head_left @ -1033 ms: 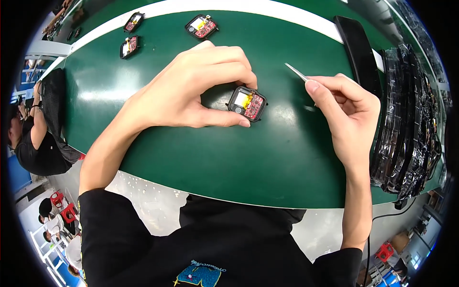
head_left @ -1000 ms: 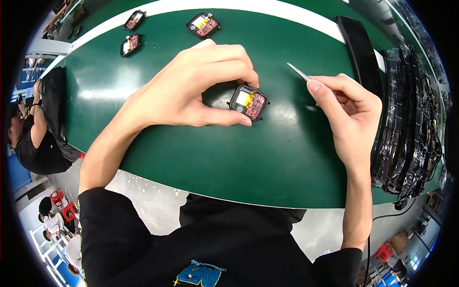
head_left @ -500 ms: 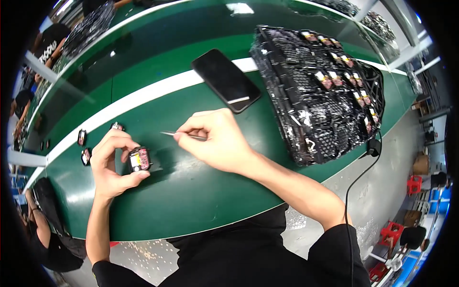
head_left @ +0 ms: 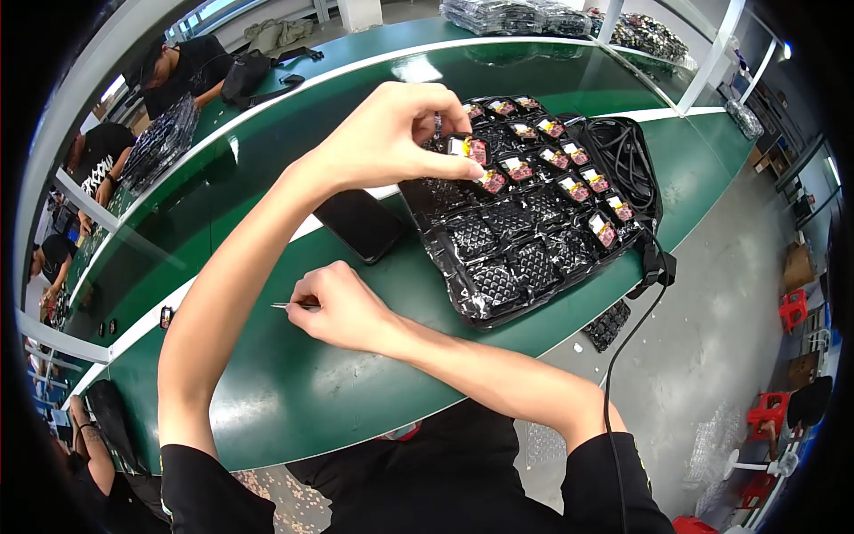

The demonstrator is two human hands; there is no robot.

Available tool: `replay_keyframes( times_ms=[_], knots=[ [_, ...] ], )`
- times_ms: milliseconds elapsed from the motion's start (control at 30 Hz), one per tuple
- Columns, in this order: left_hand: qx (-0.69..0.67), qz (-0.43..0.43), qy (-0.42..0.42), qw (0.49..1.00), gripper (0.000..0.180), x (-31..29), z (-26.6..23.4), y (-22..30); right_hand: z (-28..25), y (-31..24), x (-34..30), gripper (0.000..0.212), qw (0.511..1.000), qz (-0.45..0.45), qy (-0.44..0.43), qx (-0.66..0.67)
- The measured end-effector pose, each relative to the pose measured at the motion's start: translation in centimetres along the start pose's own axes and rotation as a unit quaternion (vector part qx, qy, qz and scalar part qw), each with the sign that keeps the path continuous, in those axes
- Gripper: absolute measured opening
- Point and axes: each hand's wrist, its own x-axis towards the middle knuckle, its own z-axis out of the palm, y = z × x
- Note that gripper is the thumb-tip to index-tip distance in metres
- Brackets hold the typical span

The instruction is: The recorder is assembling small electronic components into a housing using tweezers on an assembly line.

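Observation:
My left hand (head_left: 387, 133) is stretched far to the right over a stack of black plastic blister trays (head_left: 485, 267). Between its thumb and fingers is a small black square device (head_left: 468, 149) with a white, yellow and red face. Several similar devices (head_left: 516, 168) sit in the tray's far pockets, while its near pockets hold none. My right hand (head_left: 338, 307), lower and nearer to me, pinches thin metal tweezers (head_left: 279, 305) whose tip points left above the green table (head_left: 294, 383).
A black phone (head_left: 363, 230) lies left of the trays, partly under my left forearm. Another small device (head_left: 166, 317) is at the table's left. A black cable (head_left: 649, 329) hangs at right. Co-workers (head_left: 182, 76) sit across the bench; red stools (head_left: 792, 307) stand on the floor.
My left hand has carried the device from the table's left side across to the trays. My right hand, still pinching the tweezers, has shifted nearer to me. The whole view has turned somewhat.

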Motion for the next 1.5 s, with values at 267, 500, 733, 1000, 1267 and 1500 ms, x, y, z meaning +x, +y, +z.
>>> replay_keyframes(
  times_ms=[267, 500, 733, 1000, 1267, 1500],
  knots=[
    [0.111, 0.081, -0.116, 0.984, 0.054, 7.6, 1.2, -4.5, 0.2, -0.9, -0.3, 0.018, 1.0, -0.003, -0.009, -0.01],
    [0.074, 0.074, -0.049, 0.993, 0.05, 4.0, 0.3, -3.0, 0.7, -0.4, -0.1, 0.018, 0.999, -0.017, -0.007, -0.029],
    [0.188, -0.027, 0.009, 0.982, 0.037, -13.1, -7.4, 0.6, 0.4, 0.6, 0.4, 0.02, 0.998, -0.038, 0.002, -0.056],
    [0.258, -0.398, 0.052, 0.879, 0.039, -39.3, -14.6, 2.4, 0.2, -0.5, 0.2, 0.012, 0.998, -0.001, 0.009, -0.055],
    [0.198, -0.448, 0.124, 0.863, 0.049, -47.9, -10.8, 3.0, 0.7, -0.6, 0.1, 0.01, 0.998, 0.051, 0.004, -0.046],
    [0.085, -0.288, 0.085, 0.95, 0.055, -41.3, -4.7, 4.2, 0.4, -0.4, 0.2, 0.012, 0.993, 0.12, -0.011, 0.014]
  ],
)
